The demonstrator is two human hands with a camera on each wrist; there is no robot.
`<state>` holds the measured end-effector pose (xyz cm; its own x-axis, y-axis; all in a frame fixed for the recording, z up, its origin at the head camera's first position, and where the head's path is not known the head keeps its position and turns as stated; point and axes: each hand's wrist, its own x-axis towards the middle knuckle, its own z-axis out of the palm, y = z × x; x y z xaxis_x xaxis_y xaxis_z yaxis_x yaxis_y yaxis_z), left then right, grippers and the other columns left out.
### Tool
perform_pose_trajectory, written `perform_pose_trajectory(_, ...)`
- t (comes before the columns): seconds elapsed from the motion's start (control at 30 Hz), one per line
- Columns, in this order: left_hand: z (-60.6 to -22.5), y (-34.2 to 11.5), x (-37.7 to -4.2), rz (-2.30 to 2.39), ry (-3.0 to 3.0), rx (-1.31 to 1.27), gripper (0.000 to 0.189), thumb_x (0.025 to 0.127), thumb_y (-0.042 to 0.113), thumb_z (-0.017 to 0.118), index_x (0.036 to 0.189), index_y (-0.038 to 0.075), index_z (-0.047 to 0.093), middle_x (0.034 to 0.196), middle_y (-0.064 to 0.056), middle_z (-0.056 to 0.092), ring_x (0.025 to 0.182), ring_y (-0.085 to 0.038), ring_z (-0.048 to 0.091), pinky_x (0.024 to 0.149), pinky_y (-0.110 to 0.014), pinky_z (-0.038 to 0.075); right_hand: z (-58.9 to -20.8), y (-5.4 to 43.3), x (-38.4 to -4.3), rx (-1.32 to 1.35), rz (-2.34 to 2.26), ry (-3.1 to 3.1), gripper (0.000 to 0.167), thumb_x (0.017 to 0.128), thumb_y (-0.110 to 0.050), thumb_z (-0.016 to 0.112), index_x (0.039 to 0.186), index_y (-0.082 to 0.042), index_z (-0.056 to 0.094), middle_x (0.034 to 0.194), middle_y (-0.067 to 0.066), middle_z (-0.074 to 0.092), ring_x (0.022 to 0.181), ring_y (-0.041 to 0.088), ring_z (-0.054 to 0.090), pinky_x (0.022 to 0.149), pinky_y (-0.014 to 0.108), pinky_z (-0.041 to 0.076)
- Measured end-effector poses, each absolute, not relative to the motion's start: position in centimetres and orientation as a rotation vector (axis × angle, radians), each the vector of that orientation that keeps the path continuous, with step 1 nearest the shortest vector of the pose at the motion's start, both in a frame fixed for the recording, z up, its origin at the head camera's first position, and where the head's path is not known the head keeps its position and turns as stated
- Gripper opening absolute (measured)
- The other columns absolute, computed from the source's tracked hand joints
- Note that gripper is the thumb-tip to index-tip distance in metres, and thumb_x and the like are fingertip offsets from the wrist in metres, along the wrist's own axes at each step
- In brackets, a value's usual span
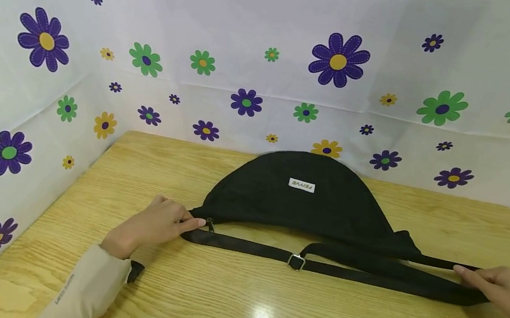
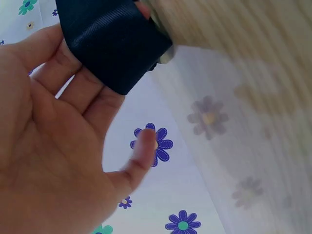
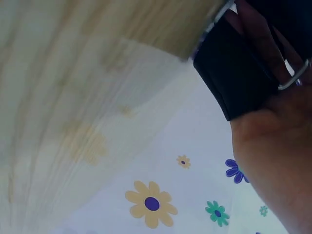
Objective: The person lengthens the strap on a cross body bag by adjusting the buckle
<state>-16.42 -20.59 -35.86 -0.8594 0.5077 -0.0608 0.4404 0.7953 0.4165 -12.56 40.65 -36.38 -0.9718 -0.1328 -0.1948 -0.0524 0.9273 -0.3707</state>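
A black half-moon sling bag (image 1: 249, 196) lies flat on the table, its white label (image 1: 302, 185) upside down in the head view. Its black strap (image 1: 243, 245) runs along the near side and carries a metal slide buckle (image 1: 296, 262). At the bag's left corner, beside a zipper pull (image 1: 210, 224), my left hand (image 1: 165, 223) holds the strap's end between thumb and fingers. Out to the right, my right hand (image 1: 503, 291) grips the folded strap loop. Dark strap (image 2: 114, 44) lies across the left fingers in the left wrist view; in the right wrist view, strap (image 3: 236, 73) covers part of the right hand.
The wooden table (image 1: 215, 300) reaches back to a white cloth backdrop (image 1: 266, 79) printed with flowers, which also rises along the left side. The bag's curved edge comes close to the backdrop.
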Motion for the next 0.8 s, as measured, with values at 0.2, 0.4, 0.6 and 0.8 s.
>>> perform_pose_trajectory(0.2,-35.57,-20.26,-16.15,0.622,2.852,0.708,0.056,0.105,0.03,0.057,0.052,0.02,0.041,0.053,0.011,0.023,0.051,-0.008,0.025,0.067,-0.037,0.037,-37.21,40.85,-12.6,-0.198,-0.443,2.99,0.052,0.107,-0.03,0.054,0.073,0.006,0.069,0.065,0.006,0.059,0.056,0.013,0.037,0.06,0.033,0.035)
perform_pose_trajectory(0.4,-35.36,-20.21,-16.08,0.525,2.894,0.697,0.054,0.105,0.027,0.057,0.053,0.016,0.055,0.055,0.009,0.031,0.055,-0.009,0.032,0.094,-0.065,0.037,-36.92,40.89,-12.9,-0.277,-0.554,2.9,0.037,0.106,-0.018,0.056,0.087,0.007,0.077,0.099,0.031,0.07,0.086,0.044,0.066,0.067,0.044,0.054)
perform_pose_trajectory(0.6,-35.81,-20.35,-16.18,0.524,2.908,0.75,0.051,0.104,0.026,0.059,0.054,0.017,0.06,0.053,0.011,0.028,0.052,-0.007,0.029,0.077,-0.048,0.039,-36.94,40.34,-12.15,-0.191,-0.493,2.965,0.061,0.108,-0.027,0.052,0.052,-0.016,0.033,0.06,0.01,0.055,0.049,0.007,0.021,0.056,0.028,0.033)
perform_pose_trajectory(0.8,-36.15,-20.26,-16.13,0.435,2.957,0.854,0.051,0.104,0.026,0.06,0.054,0.02,0.055,0.051,0.012,0.036,0.052,-0.005,0.036,0.087,-0.055,0.043,-36.71,40.77,-12.13,-0.2,-0.495,2.868,0.051,0.109,-0.025,0.05,0.072,0.005,0.068,0.084,0.026,0.069,0.055,0.012,0.041,0.061,0.033,0.04)
